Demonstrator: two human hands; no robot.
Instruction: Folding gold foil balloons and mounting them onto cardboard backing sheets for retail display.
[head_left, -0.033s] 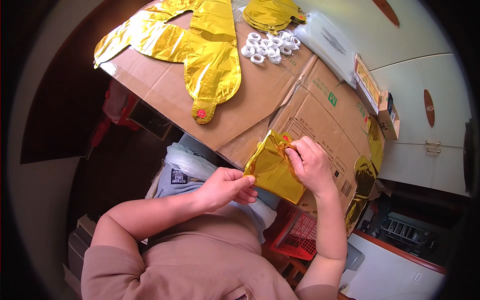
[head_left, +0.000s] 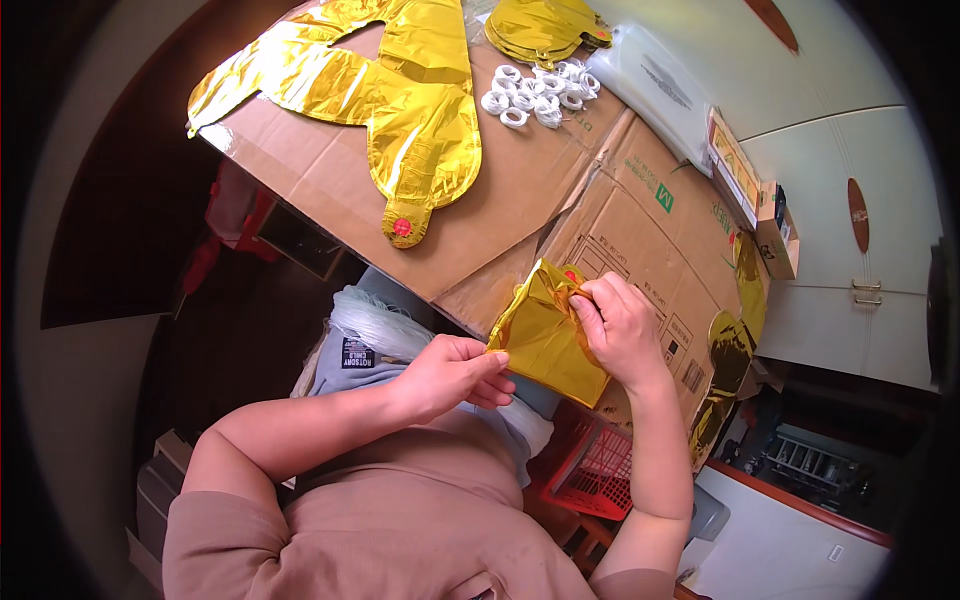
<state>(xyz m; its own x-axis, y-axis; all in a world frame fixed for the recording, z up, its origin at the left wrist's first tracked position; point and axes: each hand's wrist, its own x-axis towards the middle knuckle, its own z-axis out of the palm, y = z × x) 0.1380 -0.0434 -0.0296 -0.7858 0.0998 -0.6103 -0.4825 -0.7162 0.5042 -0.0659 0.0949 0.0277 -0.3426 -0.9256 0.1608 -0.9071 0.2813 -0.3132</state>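
A gold foil balloon (head_left: 548,345), folded into a rough square, hangs between my hands over the near edge of the cardboard. My left hand (head_left: 455,378) pinches its lower left corner between thumb and forefinger, the other fingers loosely curled. On the far right side of the fold, my right hand (head_left: 622,325) grips bunched foil with thumb and fingertips. A red spot shows near the balloon's top edge. Farther off, a large flat gold foil balloon (head_left: 425,130) lies spread out, its red-marked tab pointing toward me.
Cardboard (head_left: 330,190) covers the table. White ribbon rolls (head_left: 540,93) lie near a stack of gold foil balloons (head_left: 540,30) and a pale plastic case (head_left: 655,90). More gold foil (head_left: 730,350) lies at the right. White strands (head_left: 375,320) rest at my lap; a red basket (head_left: 600,465) stands below.
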